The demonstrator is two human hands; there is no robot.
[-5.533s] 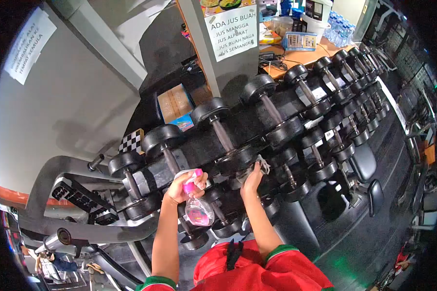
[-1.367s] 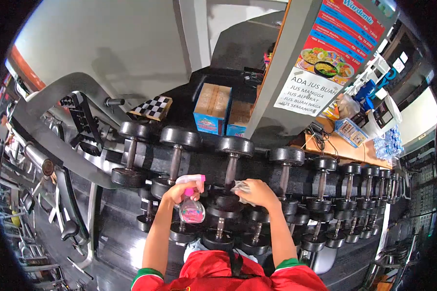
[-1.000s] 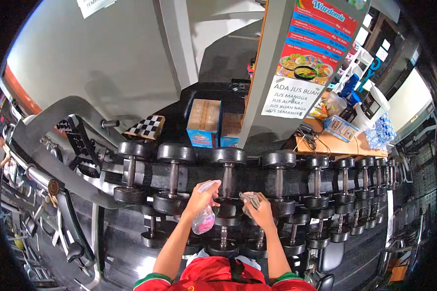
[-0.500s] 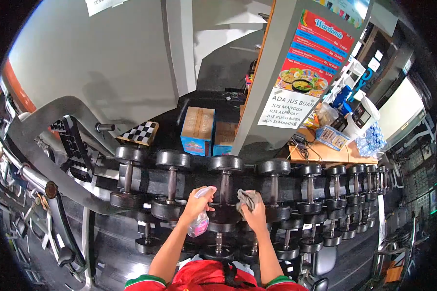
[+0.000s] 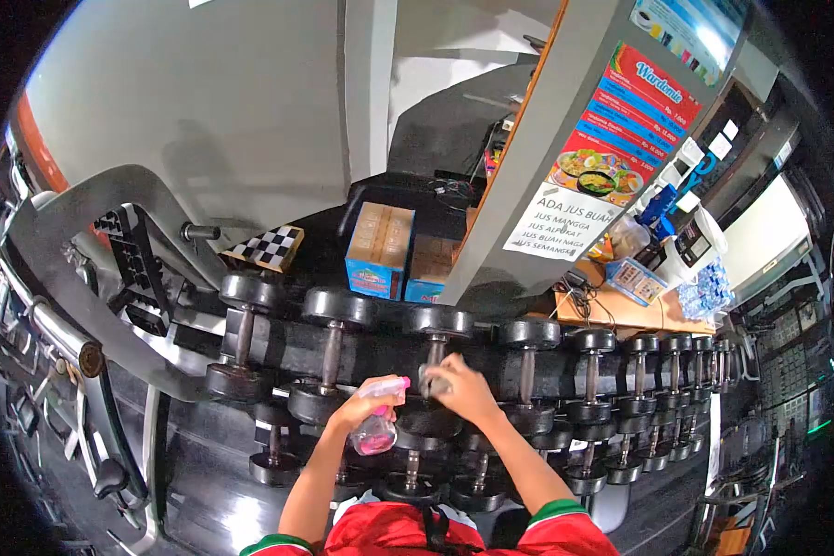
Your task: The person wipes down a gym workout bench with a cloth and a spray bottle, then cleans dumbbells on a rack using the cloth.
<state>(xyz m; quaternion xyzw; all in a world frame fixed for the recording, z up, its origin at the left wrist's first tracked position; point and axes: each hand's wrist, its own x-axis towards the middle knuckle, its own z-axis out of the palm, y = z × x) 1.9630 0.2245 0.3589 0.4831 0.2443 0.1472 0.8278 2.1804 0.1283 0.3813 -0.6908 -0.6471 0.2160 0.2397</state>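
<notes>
My left hand (image 5: 372, 405): wrapped round a clear plastic, pink-topped spray bottle (image 5: 375, 435), lower centre
My right hand (image 5: 465, 389): clamped on a crumpled grey cloth (image 5: 432, 379), way nearer the handle
Black round-headed dumbbell (image 5: 438, 321): mid-frame, handle (image 5: 436, 348) running up-down behind that cloth

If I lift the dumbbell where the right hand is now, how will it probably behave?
The dumbbell is probably heavy for its size, since its thick, dark heads look solid. It should feel stiff, as a straight handle seems to join them. Set down, it may roll, because the heads look round.
</notes>
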